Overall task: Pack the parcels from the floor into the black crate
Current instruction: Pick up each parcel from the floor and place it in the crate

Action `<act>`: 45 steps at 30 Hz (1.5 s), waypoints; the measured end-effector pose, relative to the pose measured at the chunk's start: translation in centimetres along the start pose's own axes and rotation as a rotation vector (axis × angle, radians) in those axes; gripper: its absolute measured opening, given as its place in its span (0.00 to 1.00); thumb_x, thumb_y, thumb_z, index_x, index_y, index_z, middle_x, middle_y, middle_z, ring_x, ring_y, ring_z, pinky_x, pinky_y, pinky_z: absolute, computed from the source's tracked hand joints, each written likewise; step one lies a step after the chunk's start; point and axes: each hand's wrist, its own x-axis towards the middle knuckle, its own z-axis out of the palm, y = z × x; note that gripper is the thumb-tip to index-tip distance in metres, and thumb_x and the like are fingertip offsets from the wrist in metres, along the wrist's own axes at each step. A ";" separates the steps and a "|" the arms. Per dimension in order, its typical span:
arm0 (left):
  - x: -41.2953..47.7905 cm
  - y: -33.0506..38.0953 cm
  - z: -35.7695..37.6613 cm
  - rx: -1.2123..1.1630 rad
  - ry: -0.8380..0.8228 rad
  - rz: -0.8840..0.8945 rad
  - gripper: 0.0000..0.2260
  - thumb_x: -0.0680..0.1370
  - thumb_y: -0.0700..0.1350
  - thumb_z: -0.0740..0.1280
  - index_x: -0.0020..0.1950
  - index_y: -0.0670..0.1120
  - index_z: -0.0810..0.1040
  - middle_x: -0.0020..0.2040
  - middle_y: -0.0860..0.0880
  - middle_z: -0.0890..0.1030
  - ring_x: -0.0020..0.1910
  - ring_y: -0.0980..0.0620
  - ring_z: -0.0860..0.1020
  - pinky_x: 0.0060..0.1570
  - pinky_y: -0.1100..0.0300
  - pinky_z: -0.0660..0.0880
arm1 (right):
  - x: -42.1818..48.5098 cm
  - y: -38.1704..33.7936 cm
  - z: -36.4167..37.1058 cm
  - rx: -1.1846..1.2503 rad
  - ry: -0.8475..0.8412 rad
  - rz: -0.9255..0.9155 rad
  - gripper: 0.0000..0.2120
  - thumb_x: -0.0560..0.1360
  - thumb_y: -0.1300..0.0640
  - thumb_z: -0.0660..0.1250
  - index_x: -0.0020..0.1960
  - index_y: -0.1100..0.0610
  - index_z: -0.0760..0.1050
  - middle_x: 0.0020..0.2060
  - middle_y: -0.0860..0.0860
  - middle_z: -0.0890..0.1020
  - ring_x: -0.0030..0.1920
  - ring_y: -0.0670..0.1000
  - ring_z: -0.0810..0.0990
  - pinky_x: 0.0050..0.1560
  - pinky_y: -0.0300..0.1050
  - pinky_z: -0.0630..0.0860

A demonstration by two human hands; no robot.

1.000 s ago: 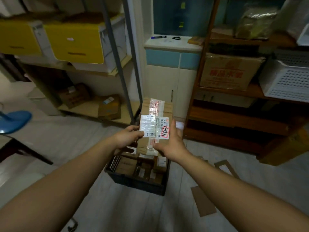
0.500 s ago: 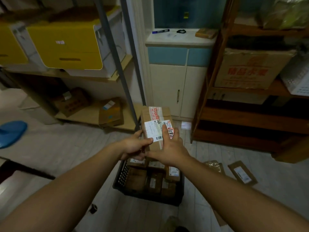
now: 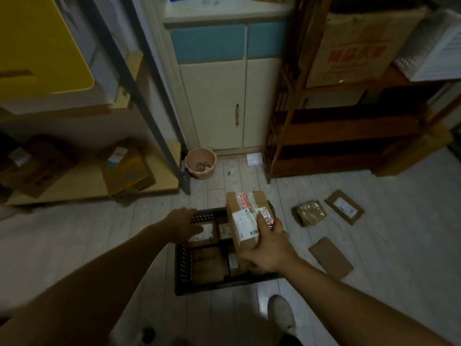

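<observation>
Held parcel: your right hand (image 3: 268, 250) has its fingers (image 3: 262, 221) clamped round the near end of the taped cardboard parcel (image 3: 243, 216), thumb across its label. The parcel hangs tilted over the right half of the black crate (image 3: 181, 265). Holding it by the end keeps the far end free to go down first, by my judgement.
Left hand: your left hand (image 3: 184, 223) holds nothing, its fingers straight and apart over the crate's far left corner. I cannot tell whether it touches the packed boxes (image 3: 208, 263) below; it looks set to shift them for room.
Crate: it stands on the floor just ahead of your shoe (image 3: 282, 313), filled with brown boxes close to the rim, so little open space shows.
Left on the floor: to the crate's right lie a shiny wrapped packet (image 3: 310, 212), a labelled flat envelope (image 3: 344, 207) and a plain brown mailer (image 3: 330, 257), all apart from the crate.
In the way: mainly the boxes already inside. The pink pot (image 3: 200, 162) and the wooden shelf (image 3: 349, 136) stand well beyond.
</observation>
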 end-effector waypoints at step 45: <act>40.1 -20.3 34.0 0.404 0.022 0.072 0.46 0.72 0.58 0.69 0.75 0.59 0.36 0.77 0.47 0.36 0.75 0.39 0.40 0.72 0.38 0.50 | 32.0 16.5 38.8 -0.614 -0.354 0.259 0.63 0.64 0.29 0.69 0.74 0.56 0.28 0.72 0.69 0.46 0.70 0.72 0.55 0.65 0.66 0.66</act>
